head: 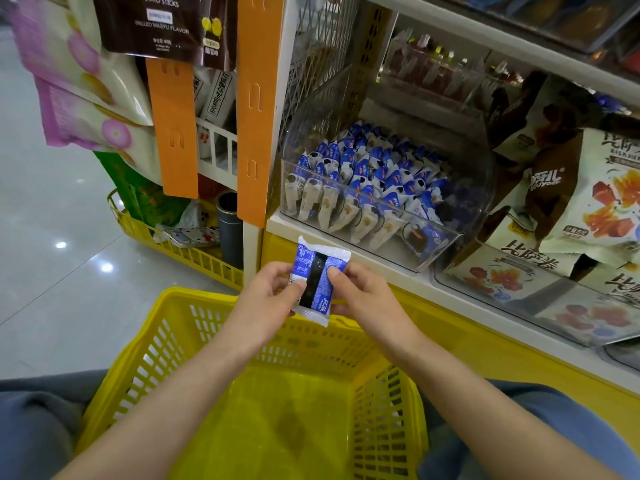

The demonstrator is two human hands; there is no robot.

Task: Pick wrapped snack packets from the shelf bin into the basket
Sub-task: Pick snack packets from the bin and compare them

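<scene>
Holding blue packet (pixel 317 280), "POTATO STICKS" bag (pixel 149 26) above

The dark brown hanging bag (pixel 149 26) reads "POTATO STICKS" and, less clearly, perhaps "GRILLED WAGYU FLAVOR". A white pouch (pixel 530 266) reads "比萨卷".

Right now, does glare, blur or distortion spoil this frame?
Head view: wide-angle stretch toward the edges; lamp glare spots the floor tiles; the clear bin reflects along its front wall, hazing the packets behind it; the blue-and-white snack packet, pinched by left hand and right hand, is fairly sharp, print too small to read.
</scene>
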